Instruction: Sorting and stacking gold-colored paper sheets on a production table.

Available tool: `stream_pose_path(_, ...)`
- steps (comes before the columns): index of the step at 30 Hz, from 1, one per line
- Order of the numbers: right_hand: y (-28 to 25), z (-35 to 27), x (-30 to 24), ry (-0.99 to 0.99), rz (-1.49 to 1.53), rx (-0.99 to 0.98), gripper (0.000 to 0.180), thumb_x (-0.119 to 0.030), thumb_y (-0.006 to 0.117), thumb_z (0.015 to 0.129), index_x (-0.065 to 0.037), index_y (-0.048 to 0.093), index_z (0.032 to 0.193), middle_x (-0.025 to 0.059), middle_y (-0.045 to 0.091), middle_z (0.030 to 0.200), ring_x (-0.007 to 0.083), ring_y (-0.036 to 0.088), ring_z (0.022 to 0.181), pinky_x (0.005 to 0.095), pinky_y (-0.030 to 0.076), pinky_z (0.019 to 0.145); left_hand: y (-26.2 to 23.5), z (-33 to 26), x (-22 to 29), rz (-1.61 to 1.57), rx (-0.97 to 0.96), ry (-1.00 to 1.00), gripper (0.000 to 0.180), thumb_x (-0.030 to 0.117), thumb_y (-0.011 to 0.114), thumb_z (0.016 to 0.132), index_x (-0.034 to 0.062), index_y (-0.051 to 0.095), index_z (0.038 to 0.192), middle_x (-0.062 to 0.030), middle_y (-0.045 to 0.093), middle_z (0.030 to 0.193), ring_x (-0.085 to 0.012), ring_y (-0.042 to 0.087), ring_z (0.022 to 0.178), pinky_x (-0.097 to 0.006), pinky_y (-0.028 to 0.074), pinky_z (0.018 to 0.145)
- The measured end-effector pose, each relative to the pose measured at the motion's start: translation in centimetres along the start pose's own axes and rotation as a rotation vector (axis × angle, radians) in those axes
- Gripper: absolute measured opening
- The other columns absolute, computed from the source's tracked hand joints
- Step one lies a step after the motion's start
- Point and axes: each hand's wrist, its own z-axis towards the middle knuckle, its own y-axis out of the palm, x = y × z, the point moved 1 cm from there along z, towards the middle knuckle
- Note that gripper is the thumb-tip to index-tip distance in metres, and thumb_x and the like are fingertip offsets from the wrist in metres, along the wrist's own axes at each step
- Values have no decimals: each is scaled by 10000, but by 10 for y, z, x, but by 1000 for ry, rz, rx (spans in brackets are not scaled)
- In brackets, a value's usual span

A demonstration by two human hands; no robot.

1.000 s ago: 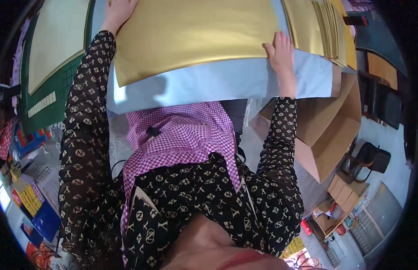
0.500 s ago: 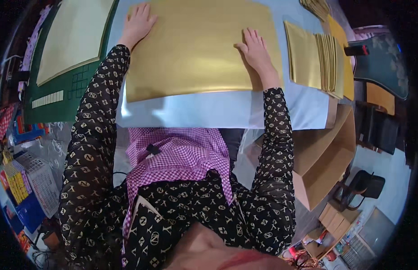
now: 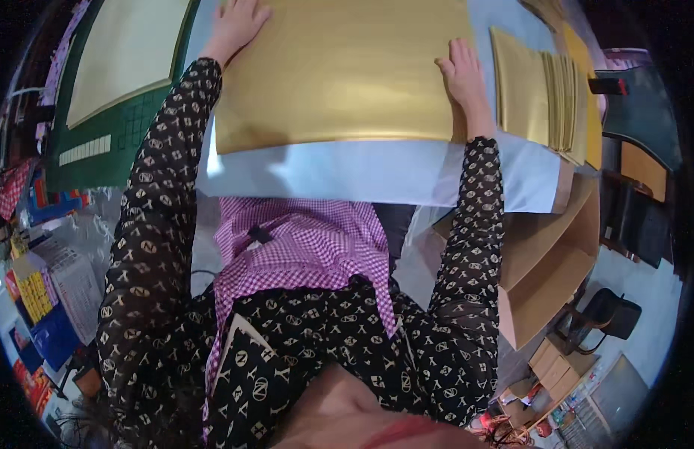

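A large gold sheet (image 3: 339, 82) lies flat on a pale blue table cover (image 3: 332, 173) in front of me. My left hand (image 3: 241, 26) rests at the sheet's far left edge, its fingertips cut off by the top of the picture. My right hand (image 3: 465, 75) lies on the sheet's right edge with the fingers stretched out. Neither hand grips anything. Just right of my right hand sits a stack of folded gold sheets (image 3: 523, 86), its folds lined up side by side.
On the left, a green cutting mat (image 3: 111, 161) bears cream sheets (image 3: 126, 56) and a white strip. An open cardboard box (image 3: 549, 284) stands below the table's right side. Farther right are a black chair (image 3: 612, 314) and a dark-topped table. Stacked packages (image 3: 63, 292) stand at the lower left.
My right hand has slid right to the sheet's edge. My left hand has shifted slightly farther away and right. The whole view has moved a little.
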Motion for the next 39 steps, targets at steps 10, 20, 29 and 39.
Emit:
stream_pose_path(10, 16, 11, 1, -68, -8, 107, 587, -445, 409, 941, -80, 375, 1400, 134, 362, 1464, 310, 301, 1368, 460, 223, 1114, -21, -2, -11, -274, 17, 16, 519, 350, 490, 940, 26, 424, 1339, -209, 419, 1376, -440, 290, 1329, -469, 220, 1114)
stream_pose_path(20, -2, 22, -31, -174, -171, 21, 562, -409, 425, 949, -61, 392, 1389, 137, 381, 1451, 317, 310, 1357, 424, 276, 1093, -11, -82, 219, -208, 268, 541, 607, 413, 627, 810, 5, 516, 1245, -173, 456, 1348, -314, 376, 1291, -541, 276, 1051)
stream_pose_path(29, 0, 2, -9, -2, -17, -20, 588, -418, 374, 957, -67, 334, 1428, 129, 294, 1510, 297, 248, 1399, 419, 171, 1142, -3, -149, 307, -254, 82, 611, 732, 542, 551, 811, -14, 489, 1282, -174, 433, 1384, -320, 348, 1317, -534, 238, 1066)
stream_pose_path(39, 7, 10, -6, -92, -32, 9, 571, -404, 397, 965, -48, 361, 1410, 141, 345, 1479, 308, 267, 1389, 435, 203, 1131, -10, -158, 282, -221, -29, 535, 804, 602, 493, 835, -14, 431, 1349, -160, 354, 1460, -293, 275, 1379, -562, 172, 1087)
